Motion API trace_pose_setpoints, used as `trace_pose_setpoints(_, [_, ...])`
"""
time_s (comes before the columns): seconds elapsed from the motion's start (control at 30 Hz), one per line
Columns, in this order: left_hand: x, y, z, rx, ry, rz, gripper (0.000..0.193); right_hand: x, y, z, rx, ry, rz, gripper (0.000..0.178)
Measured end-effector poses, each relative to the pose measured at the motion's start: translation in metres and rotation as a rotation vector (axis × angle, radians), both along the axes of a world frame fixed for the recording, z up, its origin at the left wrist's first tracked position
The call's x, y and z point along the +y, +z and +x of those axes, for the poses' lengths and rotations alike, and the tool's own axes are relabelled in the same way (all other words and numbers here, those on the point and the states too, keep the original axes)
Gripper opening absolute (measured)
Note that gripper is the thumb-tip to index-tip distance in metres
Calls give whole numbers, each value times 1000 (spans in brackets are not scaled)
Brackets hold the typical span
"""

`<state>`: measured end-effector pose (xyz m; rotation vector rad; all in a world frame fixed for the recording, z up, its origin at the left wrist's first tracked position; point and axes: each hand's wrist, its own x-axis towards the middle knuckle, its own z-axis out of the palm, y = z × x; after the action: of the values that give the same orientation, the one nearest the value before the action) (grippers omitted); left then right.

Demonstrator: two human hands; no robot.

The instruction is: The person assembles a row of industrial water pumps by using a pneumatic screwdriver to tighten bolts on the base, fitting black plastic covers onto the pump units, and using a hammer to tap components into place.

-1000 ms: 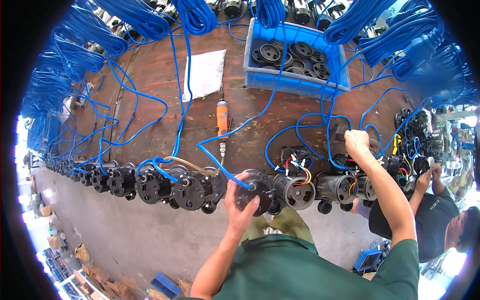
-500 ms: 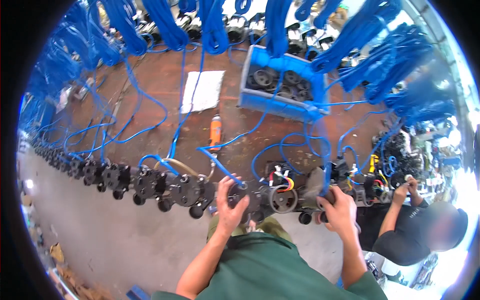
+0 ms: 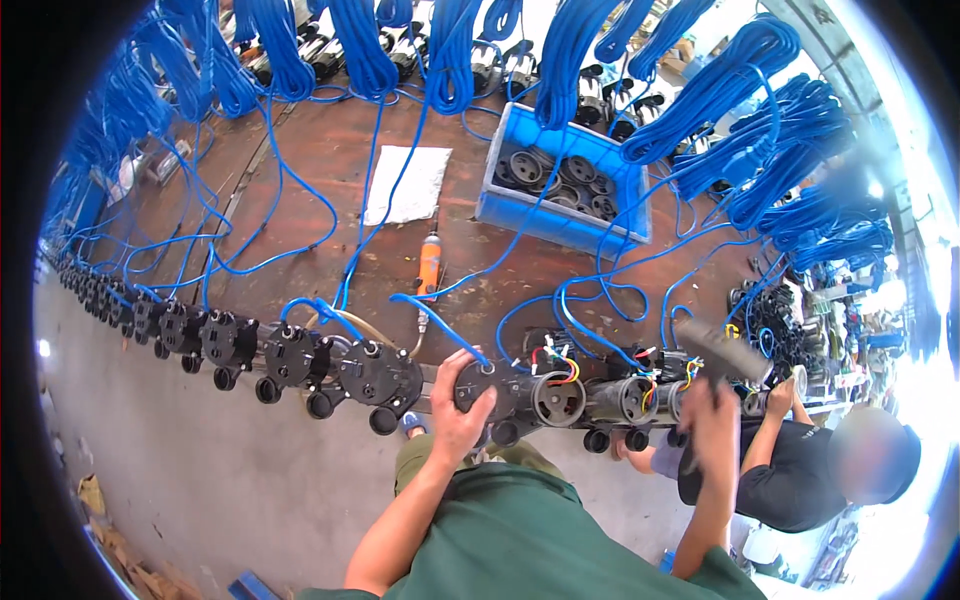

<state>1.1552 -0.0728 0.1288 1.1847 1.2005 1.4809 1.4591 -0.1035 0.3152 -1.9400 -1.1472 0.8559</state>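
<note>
My left hand grips a black round motor housing, its fingers on the far-left side and its thumb across the near face. A blue cable runs into the top of that housing. To the right, my right hand is raised over the row and smeared by motion. It is closed round what looks like a mallet, whose thick grey head is blurred above the hand. Just right of my left hand sits an open round housing with coloured wires; another open housing follows it.
Several black housings line the table's near edge leftward. An orange power screwdriver and a white sheet lie on the brown table. A blue crate holds round parts. Coiled blue cables hang beyond. A co-worker stands at right.
My right hand has risen and moved right with the grey-headed tool. A blue cable that stood upright beside it now lies lower across the table. My left hand stays on its housing.
</note>
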Motion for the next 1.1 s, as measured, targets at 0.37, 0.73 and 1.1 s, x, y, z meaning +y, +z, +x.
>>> trace_pose_setpoints(0.37, [-4,-7,-2,38,15,-82,46,2,-9,-105,-282,644,240,16])
trace_pose_setpoints(0.73, [-5,-5,-22,298,20,192,96,15,40,-129,-285,757,-6,19])
trace_pose_setpoints(1.1, [5,-16,-25,318,62,246,91,32,17,-165,-254,825,-172,24])
